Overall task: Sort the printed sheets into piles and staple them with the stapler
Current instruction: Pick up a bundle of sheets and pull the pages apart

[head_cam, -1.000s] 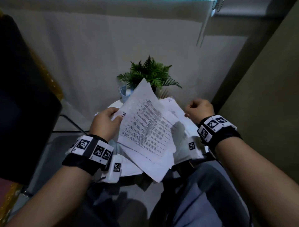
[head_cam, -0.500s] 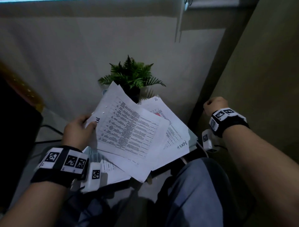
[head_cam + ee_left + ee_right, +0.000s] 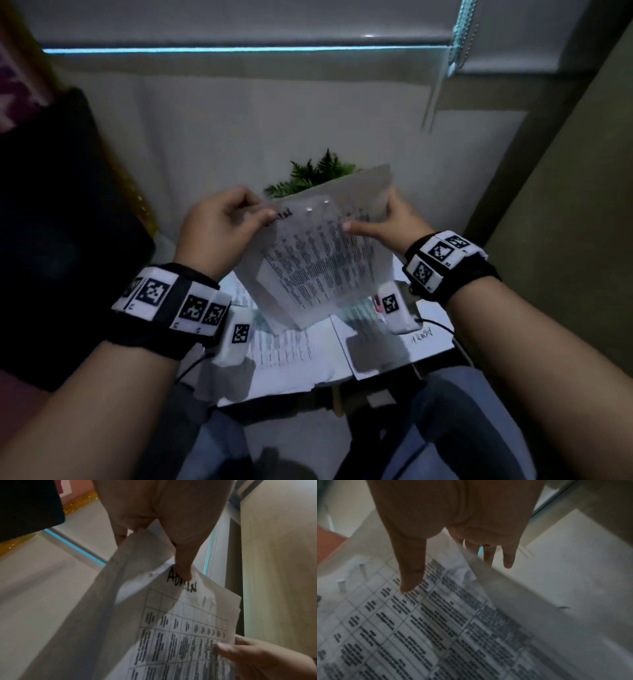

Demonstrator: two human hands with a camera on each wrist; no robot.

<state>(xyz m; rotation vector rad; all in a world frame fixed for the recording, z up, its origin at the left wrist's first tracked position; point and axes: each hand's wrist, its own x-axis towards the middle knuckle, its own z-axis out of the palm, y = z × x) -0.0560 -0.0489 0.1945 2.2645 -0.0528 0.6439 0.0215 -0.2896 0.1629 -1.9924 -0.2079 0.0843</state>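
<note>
A stack of printed sheets (image 3: 318,263) with a table of text and the handwritten word ADMIN hangs upright above the small table. My left hand (image 3: 222,229) pinches its top left corner, thumb on the front (image 3: 184,573). My right hand (image 3: 383,226) grips the top right edge, thumb on the printed face (image 3: 411,580) and fingers behind. Two staples (image 3: 317,205) show near the top of the stack (image 3: 436,622). More printed sheets (image 3: 291,356) lie flat on the table below. No stapler is in view.
A potted fern (image 3: 318,174) stands behind the held sheets, against the wall. A black chair back (image 3: 51,222) fills the left. My knees in jeans (image 3: 455,421) sit under the table edge. A blind cord (image 3: 442,78) hangs at the upper right.
The right hand came back from the far right and took the sheets' right edge. Both hands lifted the stack upright off the table; the left hand kept its hold.
</note>
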